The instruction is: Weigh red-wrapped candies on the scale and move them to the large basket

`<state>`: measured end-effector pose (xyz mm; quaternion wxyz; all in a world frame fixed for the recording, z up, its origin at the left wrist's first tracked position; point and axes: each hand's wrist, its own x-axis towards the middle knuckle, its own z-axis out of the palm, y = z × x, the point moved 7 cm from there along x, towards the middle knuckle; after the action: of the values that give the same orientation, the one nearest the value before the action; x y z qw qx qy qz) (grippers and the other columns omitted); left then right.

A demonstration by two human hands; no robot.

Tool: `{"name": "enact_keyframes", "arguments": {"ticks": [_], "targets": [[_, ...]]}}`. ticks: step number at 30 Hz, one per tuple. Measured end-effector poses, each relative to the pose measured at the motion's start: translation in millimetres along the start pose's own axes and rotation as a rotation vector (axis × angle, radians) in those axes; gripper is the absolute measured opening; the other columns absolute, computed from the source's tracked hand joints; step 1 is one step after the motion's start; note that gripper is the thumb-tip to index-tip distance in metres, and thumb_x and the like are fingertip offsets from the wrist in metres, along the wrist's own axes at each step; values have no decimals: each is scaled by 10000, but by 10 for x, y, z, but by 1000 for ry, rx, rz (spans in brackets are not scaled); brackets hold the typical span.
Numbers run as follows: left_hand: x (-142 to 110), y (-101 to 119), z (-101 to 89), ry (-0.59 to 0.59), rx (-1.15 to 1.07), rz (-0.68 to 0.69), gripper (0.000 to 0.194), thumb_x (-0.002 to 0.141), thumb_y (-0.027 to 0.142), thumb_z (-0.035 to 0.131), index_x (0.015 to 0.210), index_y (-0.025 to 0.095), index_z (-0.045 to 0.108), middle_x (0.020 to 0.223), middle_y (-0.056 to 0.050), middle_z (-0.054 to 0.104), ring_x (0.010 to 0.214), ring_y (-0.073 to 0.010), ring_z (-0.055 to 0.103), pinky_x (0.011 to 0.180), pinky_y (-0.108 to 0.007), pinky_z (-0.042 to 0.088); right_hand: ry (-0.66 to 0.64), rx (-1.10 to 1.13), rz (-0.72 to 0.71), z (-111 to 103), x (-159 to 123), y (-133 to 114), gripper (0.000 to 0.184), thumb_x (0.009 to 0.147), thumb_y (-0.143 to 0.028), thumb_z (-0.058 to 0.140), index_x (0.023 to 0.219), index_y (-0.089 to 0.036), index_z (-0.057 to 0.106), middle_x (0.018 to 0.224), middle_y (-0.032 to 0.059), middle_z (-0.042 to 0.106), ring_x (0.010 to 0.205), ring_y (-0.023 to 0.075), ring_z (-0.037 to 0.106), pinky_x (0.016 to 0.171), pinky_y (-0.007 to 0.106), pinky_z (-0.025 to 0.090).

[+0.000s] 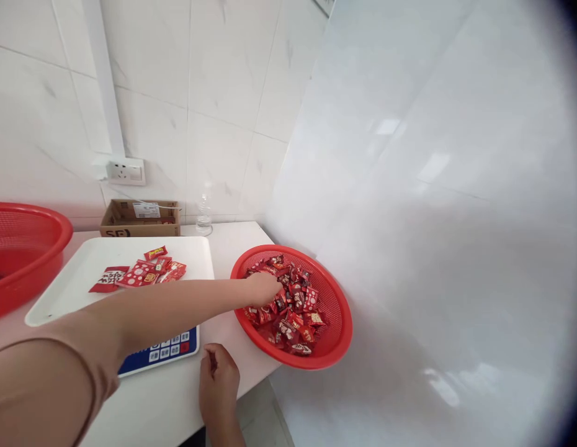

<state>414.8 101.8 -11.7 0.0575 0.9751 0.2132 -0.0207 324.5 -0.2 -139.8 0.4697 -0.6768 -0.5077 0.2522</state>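
My left hand (263, 288) reaches across into a red plastic basket (337, 310) and touches the wrapped candies (298, 298) there. Its fingertips point down and are hidden, so I cannot see whether they grip a packet. The candies are small red and dark red packets, some with white dots. My right hand (218, 379) is loosely curled into a fist at the table's front edge, below the basket's left side, with nothing visible in it. Left of the basket, several red packets (146, 272) lie on the white pan (97, 251) of a weighing scale.
A blue keypad (172, 347) shows below my left forearm. Another red basket (46, 248) stands at far left. Behind the scale are an open cardboard box (139, 230) and a clear plastic bottle (204, 214). A glossy white panel (409, 217) rises on the right.
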Motion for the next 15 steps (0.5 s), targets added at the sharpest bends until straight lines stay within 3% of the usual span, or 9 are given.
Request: {"name": "enact_keyframes", "arguments": {"ticks": [4,8,11,15], "targets": [[271,-1,150,-98,-2,-48,336,880,328,571,1168,155,559,1166,-93,599,983,-205,611,825,-414,531,8,-37,-28,4,6,-15,248,819,-198,410,790,-247,651,715,11,672,634,171,598,590,260,449],[221,-27,29,-74,-71,-75,326,882,327,567,1161,159,563,1163,-89,601,981,-203,612,828,-414,530,10,-42,-66,-5,-10,-23,256,824,-198,405,796,-231,658,727,13,678,637,163,603,590,245,452],[-67,-222,-250,18,-157,-112,295,891,330,551,1137,171,577,1149,-82,609,970,-193,612,831,-404,528,-10,-5,-65,-19,-27,-10,266,843,-235,401,836,-223,667,781,25,694,685,164,627,628,240,467],[-808,-762,-721,198,-278,-248,304,897,334,541,1146,162,567,1110,-75,623,941,-186,621,818,-399,530,-46,28,-57,-27,-36,14,270,849,-303,414,836,-217,670,786,30,699,691,167,637,639,239,479]]}}
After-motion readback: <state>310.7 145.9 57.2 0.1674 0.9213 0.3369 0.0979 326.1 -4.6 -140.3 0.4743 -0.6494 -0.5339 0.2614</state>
